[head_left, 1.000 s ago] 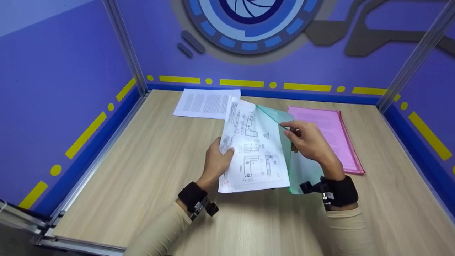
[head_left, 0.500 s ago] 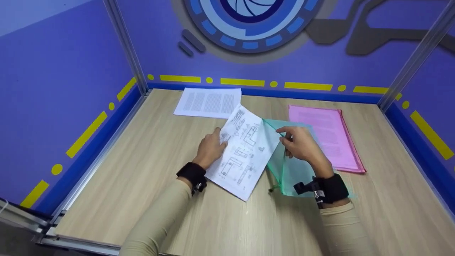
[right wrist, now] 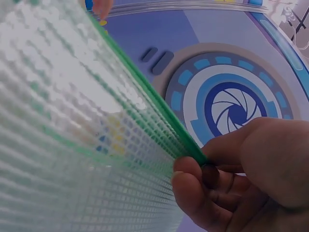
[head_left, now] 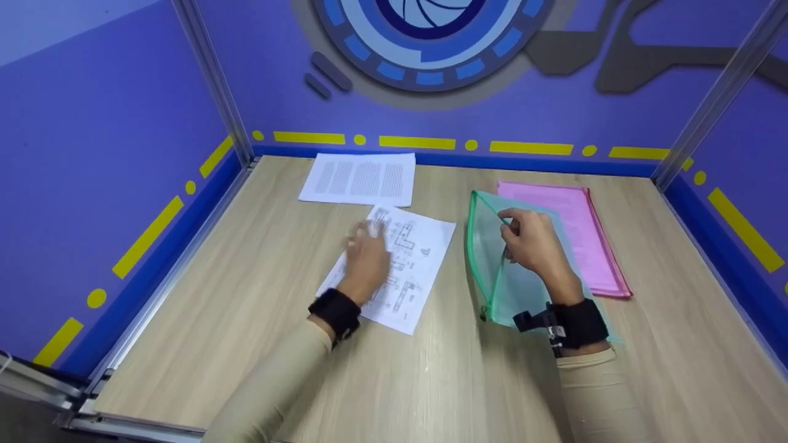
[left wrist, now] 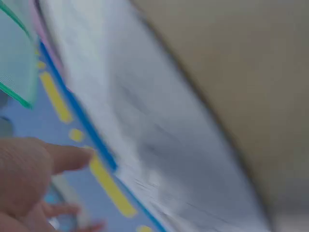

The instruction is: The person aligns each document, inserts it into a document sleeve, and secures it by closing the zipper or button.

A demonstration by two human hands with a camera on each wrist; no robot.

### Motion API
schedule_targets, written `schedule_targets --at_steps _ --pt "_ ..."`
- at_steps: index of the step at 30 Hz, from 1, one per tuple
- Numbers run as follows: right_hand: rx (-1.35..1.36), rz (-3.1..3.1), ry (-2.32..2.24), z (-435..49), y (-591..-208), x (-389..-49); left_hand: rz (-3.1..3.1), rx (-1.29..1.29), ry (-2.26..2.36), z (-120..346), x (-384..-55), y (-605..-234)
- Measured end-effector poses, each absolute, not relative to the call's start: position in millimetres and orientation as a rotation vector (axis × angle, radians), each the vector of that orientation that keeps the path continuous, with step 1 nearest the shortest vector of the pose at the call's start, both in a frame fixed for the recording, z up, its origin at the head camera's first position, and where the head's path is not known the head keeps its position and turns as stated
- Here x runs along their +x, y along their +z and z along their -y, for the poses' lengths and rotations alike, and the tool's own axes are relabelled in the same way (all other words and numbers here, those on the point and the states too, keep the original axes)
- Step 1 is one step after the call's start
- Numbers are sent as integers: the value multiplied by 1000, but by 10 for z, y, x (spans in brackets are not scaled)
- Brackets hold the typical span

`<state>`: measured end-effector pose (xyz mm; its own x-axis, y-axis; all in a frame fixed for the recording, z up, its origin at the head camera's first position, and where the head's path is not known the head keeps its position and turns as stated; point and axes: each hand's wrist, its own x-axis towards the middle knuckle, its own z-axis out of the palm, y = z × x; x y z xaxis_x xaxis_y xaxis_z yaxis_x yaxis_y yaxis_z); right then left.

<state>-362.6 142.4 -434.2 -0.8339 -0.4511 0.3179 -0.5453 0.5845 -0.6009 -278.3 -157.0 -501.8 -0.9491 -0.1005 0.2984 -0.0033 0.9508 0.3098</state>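
My left hand (head_left: 367, 261) is over a sheet of paper with printed technical drawings (head_left: 409, 295), which lies tilted on the table. Motion blurs the hand in the head view; in the left wrist view its fingers (left wrist: 70, 158) extend with nothing between them. Whether it touches the paper, I cannot tell. My right hand (head_left: 534, 243) pinches the upper edge of a green mesh zipper pouch (head_left: 523, 295) between thumb and fingers. The pouch's mouth gapes toward the left. In the right wrist view, the green edging (right wrist: 159, 106) runs into the pinch.
Printed text pages (head_left: 360, 178) lie at the table's back left. A pink zipper pouch (head_left: 585, 246) with pages inside lies at the right, partly under the green one. Purple panels (head_left: 283, 92) wall the wooden table (head_left: 246, 320) at the back and sides.
The drawing sheet has come away from the green pouch, moved left and gone down onto the table. My left hand has let go of it. My right hand still holds the pouch.
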Motion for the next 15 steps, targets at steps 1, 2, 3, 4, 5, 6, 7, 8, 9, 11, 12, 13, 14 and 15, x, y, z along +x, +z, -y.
schedule_targets --at_steps 1,2,3,4,5,6,7,8,9,11,12,13,14,15 --pt "842 2659 1099 -1412 -4341 -3627 2791 -68 -529 1439 -2724 -4965" --pt "833 2643 1113 -1399 -4341 -3629 2800 -225 -629 1293 -2664 -4911" --pt "820 2630 1125 -1390 -4341 -3630 2810 -380 -723 1145 -2608 -4862" --pt "805 2619 1135 -1383 -4342 -3631 2826 -523 -811 1002 -2555 -4819" --pt "788 2611 1138 -1377 -4344 -3633 2845 -632 -901 865 -2505 -4784" --pt "772 2603 1140 -1376 -4349 -3636 2869 -711 -939 745 -2464 -4762" --pt "756 2598 1140 -1376 -4357 -3640 2884 -753 -960 642 -2430 -4758" --pt "744 2596 1138 -1376 -4368 -3642 2881 -777 -968 555 -2405 -4771" --pt "732 2595 1136 -1377 -4380 -3644 2870 -778 -992 488 -2384 -4801" --pt "726 2589 1136 -1380 -4404 -3648 2822 -744 -1106 402 -2349 -4883" --pt "726 2587 1138 -1379 -4414 -3648 2787 -724 -1159 380 -2337 -4930" --pt "728 2587 1138 -1376 -4421 -3648 2750 -704 -1206 366 -2326 -4973" --pt "733 2585 1135 -1372 -4425 -3647 2716 -691 -1250 359 -2314 -5009" --pt "734 2585 1134 -1369 -4426 -3648 2685 -686 -1287 359 -2304 -5037"
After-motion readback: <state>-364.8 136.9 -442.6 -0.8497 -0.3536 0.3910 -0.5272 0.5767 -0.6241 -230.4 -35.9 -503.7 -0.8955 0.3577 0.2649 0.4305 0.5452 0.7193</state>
